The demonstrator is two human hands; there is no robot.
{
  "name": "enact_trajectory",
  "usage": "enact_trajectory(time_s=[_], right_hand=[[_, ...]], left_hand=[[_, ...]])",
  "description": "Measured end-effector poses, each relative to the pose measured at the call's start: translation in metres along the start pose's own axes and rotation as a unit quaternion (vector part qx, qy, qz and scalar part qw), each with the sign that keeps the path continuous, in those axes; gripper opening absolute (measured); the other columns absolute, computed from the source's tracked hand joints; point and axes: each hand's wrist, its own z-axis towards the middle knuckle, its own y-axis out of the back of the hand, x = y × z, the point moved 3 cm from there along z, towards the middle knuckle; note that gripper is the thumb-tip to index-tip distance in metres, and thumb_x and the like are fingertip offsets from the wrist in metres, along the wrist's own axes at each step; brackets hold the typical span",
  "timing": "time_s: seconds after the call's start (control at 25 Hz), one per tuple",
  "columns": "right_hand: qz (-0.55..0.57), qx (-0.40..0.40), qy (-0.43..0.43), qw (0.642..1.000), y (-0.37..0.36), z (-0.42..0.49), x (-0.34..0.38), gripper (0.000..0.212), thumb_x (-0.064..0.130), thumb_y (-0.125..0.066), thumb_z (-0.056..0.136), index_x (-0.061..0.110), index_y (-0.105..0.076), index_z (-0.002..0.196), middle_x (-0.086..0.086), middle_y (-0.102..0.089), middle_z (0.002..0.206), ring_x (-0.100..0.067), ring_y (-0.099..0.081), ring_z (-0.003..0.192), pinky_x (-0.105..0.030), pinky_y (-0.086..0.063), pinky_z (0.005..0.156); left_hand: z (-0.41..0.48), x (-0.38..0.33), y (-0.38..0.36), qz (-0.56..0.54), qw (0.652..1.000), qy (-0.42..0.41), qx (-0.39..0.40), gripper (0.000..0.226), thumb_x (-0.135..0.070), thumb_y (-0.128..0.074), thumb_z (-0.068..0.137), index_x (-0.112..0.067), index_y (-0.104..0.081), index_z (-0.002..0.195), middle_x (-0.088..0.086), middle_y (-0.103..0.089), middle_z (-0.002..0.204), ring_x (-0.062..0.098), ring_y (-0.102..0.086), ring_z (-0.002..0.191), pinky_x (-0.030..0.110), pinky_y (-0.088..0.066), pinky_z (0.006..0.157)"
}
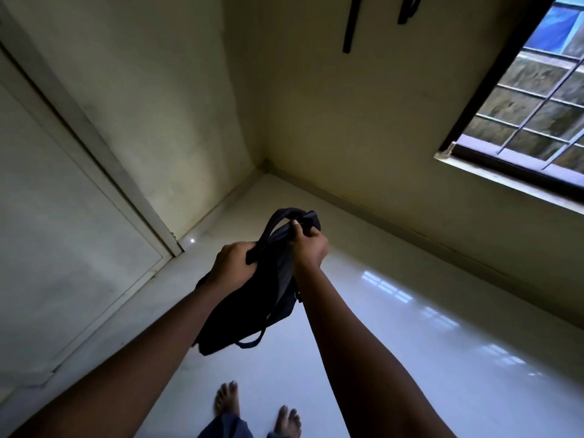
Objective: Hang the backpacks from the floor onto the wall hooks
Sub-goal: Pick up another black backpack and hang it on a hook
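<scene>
A home room: glossy tiled floor (410, 343), barred window (537, 105), white door (63, 216).

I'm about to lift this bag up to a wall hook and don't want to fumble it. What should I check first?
1. Grip of the left hand on the backpack: ok, fingers curl round its fabric.
2. Grip of the right hand: ok, it pinches the top beside the carry loop.
3. Backpack off the floor: ok, it is held in the air.
4. Carry loop open for a hook: ok, it arches above both hands.
5. Tidiness of the lower strap: not ok, it dangles and might snag.
6. Free hook: cannot tell; only dark straps show at the top of the wall.
</scene>
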Motion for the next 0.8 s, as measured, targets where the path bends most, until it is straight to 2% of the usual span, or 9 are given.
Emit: enact_trajectory(time_s=[0.12,0.2,0.28,0.32,0.44,0.52,0.6,0.68,0.8], right_hand=[[-0.078,0.061,0.027,0.995,-0.008,0.002,-0.007,0.024,0.033,-0.063,0.085,0.016,-0.059,0.068,-0.004,-0.062,0.071,-0.019,-0.058,0.072,-0.027,-0.039,0.065],[-0.129,0.124,0.082,0.98,-0.012,-0.006,-0.01,0.023,0.03,-0.064,0.084,0.011,-0.065,0.072,-0.01,-0.067,0.074,-0.019,-0.059,0.072,-0.027,-0.039,0.061],[-0.206,0.177,0.183,0.945,-0.008,-0.015,-0.004,0.025,0.029,-0.063,0.085,0.006,-0.071,0.08,-0.014,-0.072,0.078,-0.018,-0.061,0.069,-0.026,-0.041,0.057],[-0.248,0.199,0.236,0.918,-0.005,-0.018,0.004,0.025,0.03,-0.062,0.085,0.007,-0.072,0.084,-0.013,-0.074,0.081,-0.018,-0.063,0.069,-0.026,-0.043,0.058],[-0.302,0.245,0.319,0.864,0.008,-0.021,0.038,0.023,0.026,-0.063,0.086,0.008,-0.073,0.094,-0.008,-0.073,0.088,-0.014,-0.061,0.074,-0.021,-0.043,0.061],[-0.308,0.248,0.328,0.858,0.016,-0.014,0.064,0.024,0.025,-0.064,0.085,0.004,-0.072,0.093,-0.009,-0.069,0.083,-0.016,-0.057,0.071,-0.02,-0.038,0.056],[-0.306,0.245,0.334,0.857,0.017,-0.007,0.088,0.024,0.024,-0.065,0.085,0.002,-0.072,0.089,-0.012,-0.069,0.082,-0.016,-0.056,0.066,-0.019,-0.038,0.054],[-0.299,0.223,0.345,0.861,0.013,0.006,0.115,0.023,0.024,-0.067,0.084,0.002,-0.073,0.088,-0.01,-0.068,0.079,-0.008,-0.052,0.061,-0.016,-0.035,0.052],[-0.261,0.184,0.336,0.886,0.001,0.032,0.15,0.026,0.026,-0.072,0.079,0.001,-0.074,0.086,-0.012,-0.073,0.08,-0.006,-0.054,0.066,-0.02,-0.04,0.056]], left_hand=[[0.004,-0.002,0.01,-0.03,0.996,0.029,0.082,0.039,-0.024,-0.067,0.08,-0.014,-0.063,0.118,0.006,-0.069,0.111,0.021,-0.065,0.104,0.026,-0.05,0.088],[0.011,-0.008,0.023,-0.056,0.997,0.035,0.036,0.028,-0.018,-0.064,0.083,-0.011,-0.068,0.109,0.007,-0.071,0.107,0.018,-0.067,0.099,0.023,-0.048,0.085],[0.017,-0.016,0.031,-0.074,0.997,0.018,-0.024,0.02,-0.008,-0.059,0.084,-0.01,-0.07,0.1,0.008,-0.073,0.101,0.017,-0.068,0.09,0.023,-0.05,0.085],[0.018,-0.02,0.034,-0.072,0.997,0.006,-0.028,0.022,-0.006,-0.059,0.084,-0.01,-0.069,0.103,0.007,-0.072,0.104,0.015,-0.066,0.091,0.022,-0.049,0.084],[0.027,-0.026,0.032,-0.022,0.998,-0.053,0.02,0.035,-0.011,-0.064,0.082,-0.012,-0.063,0.118,0.007,-0.066,0.12,0.019,-0.059,0.111,0.025,-0.045,0.092],[0.036,-0.034,0.038,0.022,0.996,-0.08,-0.01,0.036,-0.021,-0.069,0.08,-0.012,-0.065,0.115,0.01,-0.066,0.118,0.024,-0.058,0.112,0.03,-0.046,0.095],[0.046,-0.046,0.051,0.003,0.995,-0.075,-0.069,0.034,-0.026,-0.073,0.076,-0.011,-0.071,0.106,0.012,-0.068,0.107,0.023,-0.059,0.104,0.026,-0.045,0.088],[0.063,-0.063,0.071,-0.026,0.992,-0.056,-0.113,0.032,-0.025,-0.075,0.073,-0.008,-0.073,0.1,0.012,-0.065,0.096,0.021,-0.058,0.098,0.022,-0.042,0.08],[0.098,-0.086,0.093,-0.034,0.989,-0.076,-0.123,0.026,-0.022,-0.076,0.072,-0.006,-0.075,0.093,0.017,-0.071,0.094,0.024,-0.064,0.094,0.014,-0.041,0.068]])
